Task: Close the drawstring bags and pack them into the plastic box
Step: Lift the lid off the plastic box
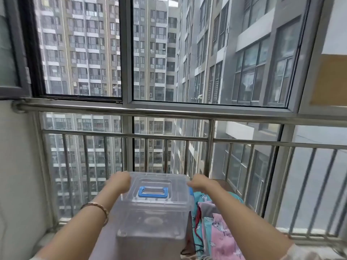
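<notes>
A clear plastic box (152, 220) with its lid on and a blue handle (153, 191) stands on a small table in front of me. My left hand (120, 182) grips the lid's far left edge, its fingers curled over it. At the lid's far right edge my right hand (199, 182) holds on beside a blue latch. To the right of the box lie several drawstring bags (219, 228), pink and teal with cartoon prints; I cannot tell whether their cords are pulled tight. The box looks empty inside.
A steel railing (169, 111) with vertical bars and large windows stands just behind the table. A white wall (16, 166) closes the left side. The brown tabletop (224, 184) shows behind the bags.
</notes>
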### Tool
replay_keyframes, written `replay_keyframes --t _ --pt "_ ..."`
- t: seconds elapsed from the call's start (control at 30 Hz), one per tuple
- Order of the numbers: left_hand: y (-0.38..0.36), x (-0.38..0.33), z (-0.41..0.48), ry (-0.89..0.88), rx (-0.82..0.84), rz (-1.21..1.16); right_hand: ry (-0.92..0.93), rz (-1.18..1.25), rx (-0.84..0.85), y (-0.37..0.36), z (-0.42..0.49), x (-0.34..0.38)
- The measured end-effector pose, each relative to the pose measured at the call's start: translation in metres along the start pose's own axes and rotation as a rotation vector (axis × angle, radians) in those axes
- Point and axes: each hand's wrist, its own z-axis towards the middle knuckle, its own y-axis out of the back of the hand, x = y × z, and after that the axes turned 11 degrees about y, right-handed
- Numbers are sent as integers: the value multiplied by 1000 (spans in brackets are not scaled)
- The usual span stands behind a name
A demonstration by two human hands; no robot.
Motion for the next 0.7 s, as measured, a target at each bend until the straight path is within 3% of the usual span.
replay_keyframes --t 0.13,0.43,0.6,0.7 --pt "-6 23 -7 98 41 -63 -62 126 11 -11 -3 -11" --pt "-9 41 -13 122 16 -274 -115 316 -37 -20 3 -14" --pt "-4 41 -17 139 22 -238 -148 322 -23 -25 6 -19" --pt "-3 46 -15 184 58 -240 -151 249 -116 -25 4 -18"
